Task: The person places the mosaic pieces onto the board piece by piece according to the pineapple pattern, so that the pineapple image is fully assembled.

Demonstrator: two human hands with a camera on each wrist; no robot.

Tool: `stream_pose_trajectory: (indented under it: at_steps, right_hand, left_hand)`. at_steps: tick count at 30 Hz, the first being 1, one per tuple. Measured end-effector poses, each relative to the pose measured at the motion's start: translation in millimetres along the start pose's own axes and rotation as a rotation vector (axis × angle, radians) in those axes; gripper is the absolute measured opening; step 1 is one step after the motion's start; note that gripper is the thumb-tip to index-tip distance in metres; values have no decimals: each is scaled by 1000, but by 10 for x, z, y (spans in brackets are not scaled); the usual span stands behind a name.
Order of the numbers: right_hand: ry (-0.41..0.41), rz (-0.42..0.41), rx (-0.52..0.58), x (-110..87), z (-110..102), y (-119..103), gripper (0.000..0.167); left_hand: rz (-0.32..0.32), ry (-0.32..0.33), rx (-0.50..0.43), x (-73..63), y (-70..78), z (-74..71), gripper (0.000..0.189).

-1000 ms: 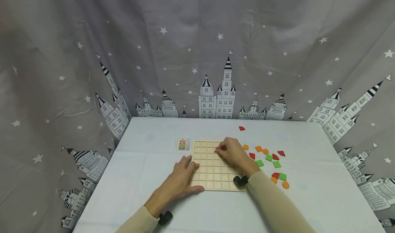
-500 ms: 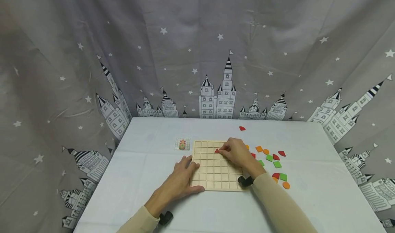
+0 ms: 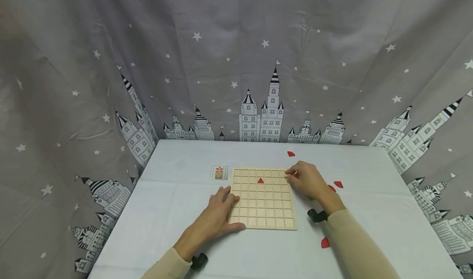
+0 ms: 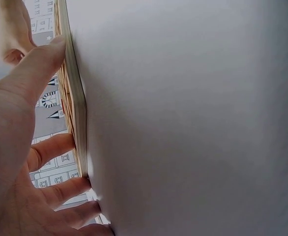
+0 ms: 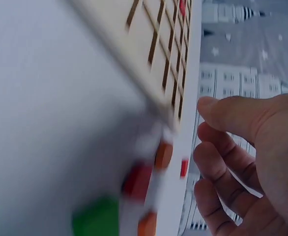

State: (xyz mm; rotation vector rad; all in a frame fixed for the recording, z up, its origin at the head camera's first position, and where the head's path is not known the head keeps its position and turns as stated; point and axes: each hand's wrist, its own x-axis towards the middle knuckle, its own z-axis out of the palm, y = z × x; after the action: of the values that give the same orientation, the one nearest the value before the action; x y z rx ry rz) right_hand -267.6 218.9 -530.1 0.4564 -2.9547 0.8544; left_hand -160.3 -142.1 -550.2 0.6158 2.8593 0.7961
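Note:
A pale wooden grid board [image 3: 258, 213] lies on the white table, and a red triangle [image 3: 260, 181] sits in one of its upper squares. My left hand [image 3: 219, 213] rests at the board's near left corner, thumb along the front edge and fingers spread over the left edge. In the left wrist view, the thumb [image 4: 41, 64] and index finger touch the board's rim. Just past the board's upper right side is my right hand [image 3: 306, 181], its fingers loosely bent. Nothing shows between its thumb [image 5: 227, 112] and fingertips in the right wrist view.
Left of the board lies a small pattern card [image 3: 219, 172] with a coloured figure. Red quarter-circle pieces [image 3: 291, 154] [image 3: 325, 242] [image 3: 338, 184] lie scattered; a green piece [image 5: 97, 217] and orange pieces [image 5: 163, 155] are partly hidden by my right arm. A grey castle-print curtain [image 3: 236, 65] stands behind.
My right hand has let go of the red triangle, leaving it on the board, and has moved right to beyond the board's right edge. The left hand has stayed in place.

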Motion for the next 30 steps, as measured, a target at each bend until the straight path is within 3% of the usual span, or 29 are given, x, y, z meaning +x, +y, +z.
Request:
stream_pose_trajectory:
  at_steps: [4,10,18,30]
  right_hand:
    - [1,45,9,-74,-105,201,18]
    - [-45,125,24,-162,-248,469,34]
    - [-123,105,-49,-247,-356,656,50]
    - [-138,133,-16,-254,-331,725,38]
  left_hand:
    - [3,-4,8,-3,4,7,86]
    - [4,-1,5,1,13,-2,85]
    - [7,-6,12,-6,17,-9,86]
    - [2,-11,3,-12,24,-18,85]
